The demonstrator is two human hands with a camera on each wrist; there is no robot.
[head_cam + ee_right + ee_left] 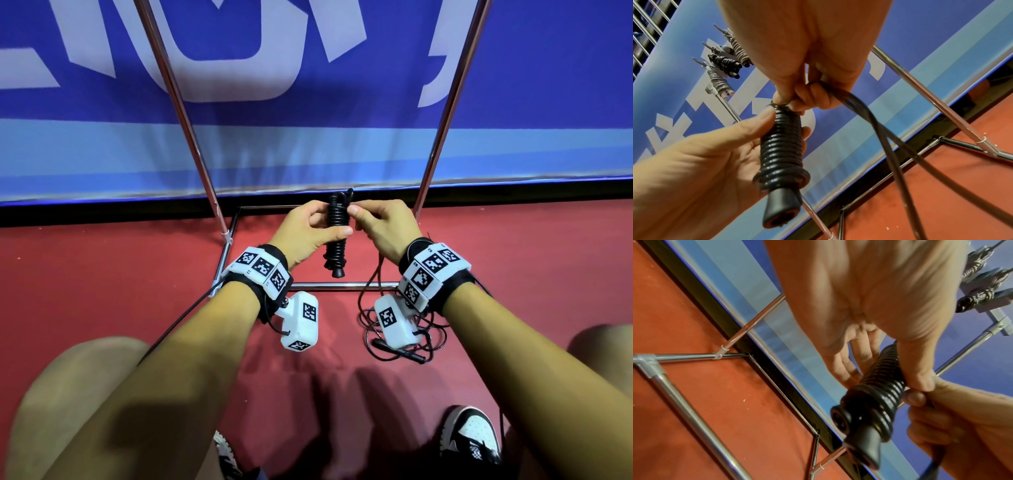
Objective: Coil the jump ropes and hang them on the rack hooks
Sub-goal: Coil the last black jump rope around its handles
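**Inspector:** While the bundle sits at frame centre in the head view, start at the left. What does the left hand [310, 229] do?

**Assistant:** It grips the coiled black jump rope [338, 230], thumb across the turns and fingers curled behind, holding the bundle upright above the rack base bar [342, 284].

**Inspector:** And right of it?

**Assistant:** The right hand [382, 224] pinches the rope's free end at the top of the coil, thumb against curled fingers. Lower right, a second loose rope [399, 337] lies tangled on the red floor [137, 267].

**Inspector:** Handling?

**Assistant:** My judgement: the cord is light, glossy and springy, so the turns may slip or unwind if the grip relaxes. Hold across the wrapped middle; the flared handle ends [782, 211] give a stop below.

**Inspector:** Destination?

**Assistant:** In the right wrist view, upper left, three finished bundles [724, 63] hang on the rack hooks [704, 62]. This one seems nearly ready; the end needs securing first.
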